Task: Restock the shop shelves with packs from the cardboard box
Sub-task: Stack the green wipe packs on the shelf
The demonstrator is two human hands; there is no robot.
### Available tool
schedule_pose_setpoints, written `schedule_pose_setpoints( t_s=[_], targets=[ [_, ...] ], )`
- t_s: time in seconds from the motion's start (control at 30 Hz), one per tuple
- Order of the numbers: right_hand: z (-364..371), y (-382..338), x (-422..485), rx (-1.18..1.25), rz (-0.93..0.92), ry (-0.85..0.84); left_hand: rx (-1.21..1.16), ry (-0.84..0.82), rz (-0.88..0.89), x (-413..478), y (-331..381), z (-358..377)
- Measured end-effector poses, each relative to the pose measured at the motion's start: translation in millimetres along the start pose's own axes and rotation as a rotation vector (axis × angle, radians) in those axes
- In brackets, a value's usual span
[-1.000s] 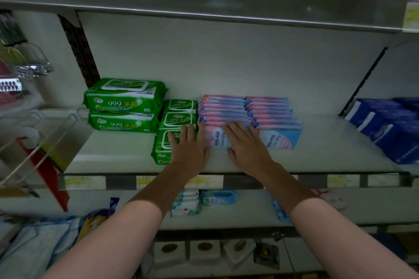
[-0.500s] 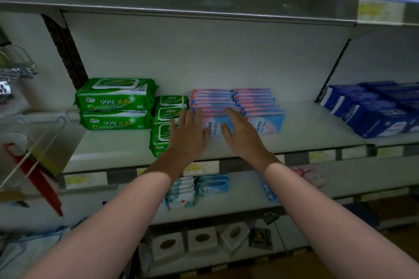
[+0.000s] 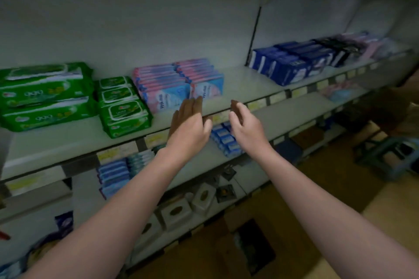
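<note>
Grip on nothing: left hand (image 3: 190,125) flat-fingered at pink packs (image 3: 172,81), contact unclear; right hand (image 3: 246,125) loosely curled alongside. Packs upright on shelf (image 3: 240,82); cardboard box (image 3: 226,244) on floor. Risk: stray brush tipping front pack over.

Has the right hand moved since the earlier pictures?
Yes. The right hand lay flat on the pink packs; now it is off them, drawn back to the front edge of the shelf, right of the packs.
</note>
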State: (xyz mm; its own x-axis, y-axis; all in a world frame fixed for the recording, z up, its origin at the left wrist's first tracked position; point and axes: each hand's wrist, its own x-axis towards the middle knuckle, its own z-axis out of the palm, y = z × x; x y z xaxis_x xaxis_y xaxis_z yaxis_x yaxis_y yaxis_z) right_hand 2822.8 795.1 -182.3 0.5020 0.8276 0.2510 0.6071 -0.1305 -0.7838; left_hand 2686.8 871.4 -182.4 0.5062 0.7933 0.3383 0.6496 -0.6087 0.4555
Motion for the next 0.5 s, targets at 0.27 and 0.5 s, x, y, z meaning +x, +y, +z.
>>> schedule_pose_setpoints(
  t_s=[0.27,0.5],
  targets=[
    [-48,51,-56,0.043,0.119,0.025,-0.065,-0.071,0.121,-26,60,52],
    [-96,120,-91,0.073,0.229,0.002,-0.118,-0.15,0.176,-46,116,117]
  ],
)
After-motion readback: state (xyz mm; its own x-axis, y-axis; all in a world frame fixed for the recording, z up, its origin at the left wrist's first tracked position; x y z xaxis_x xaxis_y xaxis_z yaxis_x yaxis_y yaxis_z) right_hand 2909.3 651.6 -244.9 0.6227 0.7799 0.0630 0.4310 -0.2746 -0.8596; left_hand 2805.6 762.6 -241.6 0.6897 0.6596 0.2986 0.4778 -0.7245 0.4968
